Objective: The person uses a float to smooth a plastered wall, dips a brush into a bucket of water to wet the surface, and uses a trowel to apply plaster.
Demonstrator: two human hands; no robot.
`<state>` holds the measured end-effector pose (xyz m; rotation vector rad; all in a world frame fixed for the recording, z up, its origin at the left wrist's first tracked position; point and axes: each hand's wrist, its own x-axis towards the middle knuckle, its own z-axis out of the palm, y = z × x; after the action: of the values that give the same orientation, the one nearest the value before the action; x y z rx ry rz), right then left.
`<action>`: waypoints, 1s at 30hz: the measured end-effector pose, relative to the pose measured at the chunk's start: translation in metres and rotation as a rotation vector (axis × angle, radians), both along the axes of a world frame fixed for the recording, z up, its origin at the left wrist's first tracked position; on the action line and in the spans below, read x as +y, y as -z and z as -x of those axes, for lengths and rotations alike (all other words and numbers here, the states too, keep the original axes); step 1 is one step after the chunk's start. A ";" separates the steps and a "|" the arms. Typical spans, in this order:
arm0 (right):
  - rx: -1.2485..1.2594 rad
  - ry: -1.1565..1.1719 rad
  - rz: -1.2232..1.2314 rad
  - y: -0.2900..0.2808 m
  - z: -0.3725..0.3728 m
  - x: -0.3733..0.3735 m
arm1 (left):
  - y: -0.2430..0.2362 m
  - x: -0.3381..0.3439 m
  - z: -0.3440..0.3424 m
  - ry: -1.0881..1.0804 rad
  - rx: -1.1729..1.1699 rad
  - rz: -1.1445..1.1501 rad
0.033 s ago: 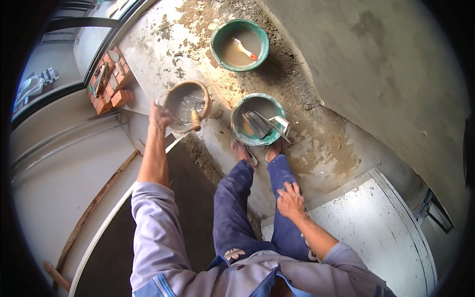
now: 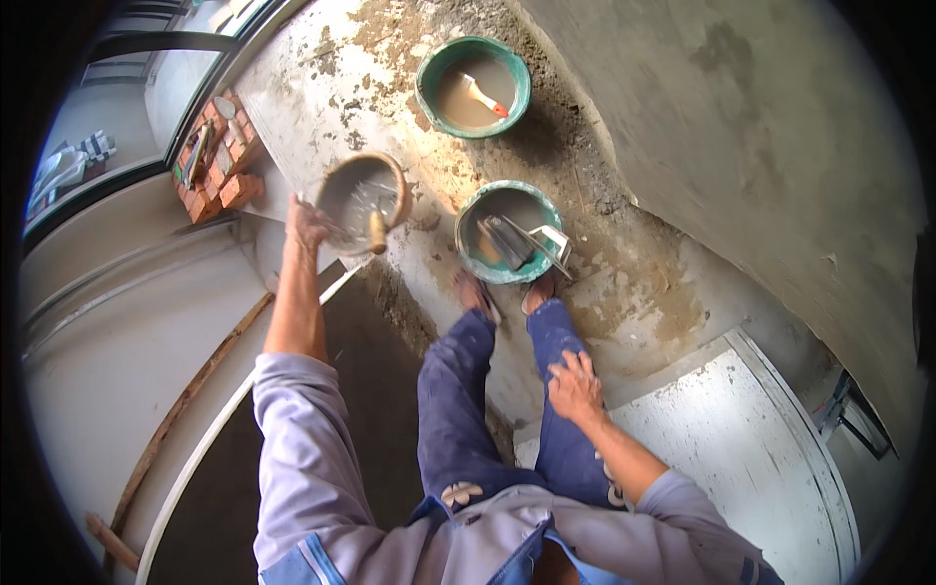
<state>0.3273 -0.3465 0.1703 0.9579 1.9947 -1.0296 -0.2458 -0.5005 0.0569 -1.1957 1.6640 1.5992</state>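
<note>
Head view: left hand [image 2: 307,226] at brown-rimmed bucket [image 2: 399,185], fingers blurred, grip unclear; right hand [image 2: 576,388] on trouser leg [image 2: 552,330], fingers apart.

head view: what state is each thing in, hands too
Left hand: at the brown bucket's rim, grip blurred
Brown bucket: wooden-handled tool inside, contents blurred
Right hand: resting on the right leg, fingers loosely bent
Upper green bucket: part-filled with cloudy liquid
Brush: lying in that liquid
Lower green bucket: holding cloudy liquid and tools
Bricks: piled up
</note>
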 end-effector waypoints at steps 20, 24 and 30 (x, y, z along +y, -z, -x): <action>-0.129 0.673 -0.114 0.283 0.093 0.189 | 0.154 -0.023 0.266 0.600 0.433 0.065; -0.108 0.615 0.093 0.321 0.109 0.221 | 0.140 0.016 0.223 0.546 0.334 0.047; 0.407 0.235 -0.314 0.263 0.210 0.147 | 0.070 -0.058 -0.005 1.473 0.402 0.160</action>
<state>0.1170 -0.1992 -0.0925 1.2515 2.4780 -1.1271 -0.2406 -0.5585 -0.0128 0.4471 2.0603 0.7046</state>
